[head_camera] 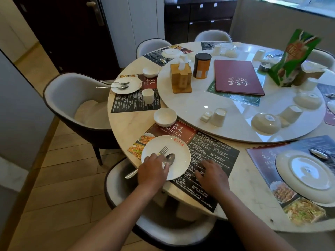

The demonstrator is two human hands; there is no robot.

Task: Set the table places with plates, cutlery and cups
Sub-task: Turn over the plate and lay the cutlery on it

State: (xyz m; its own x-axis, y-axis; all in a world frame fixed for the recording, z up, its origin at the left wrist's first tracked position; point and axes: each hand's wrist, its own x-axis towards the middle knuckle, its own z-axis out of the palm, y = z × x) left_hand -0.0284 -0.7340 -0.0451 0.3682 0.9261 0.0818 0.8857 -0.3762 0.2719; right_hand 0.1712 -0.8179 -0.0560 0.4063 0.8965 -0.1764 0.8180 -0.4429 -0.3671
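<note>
A white plate lies on the dark placemat at the near table edge. A fork and a spoon lie across the plate, handles sticking out to the left. My left hand lies over both handles, fingers curled down onto them. My right hand rests flat on the placemat just right of the plate. A small white bowl stands beyond the placemat's top left corner. White cups stand upside down on the turntable.
The place to the left has a plate with cutlery, a cup and a bowl. At right a larger plate lies on a placemat. The turntable carries a maroon menu, tissue box, tin and upturned bowls. Chairs ring the table.
</note>
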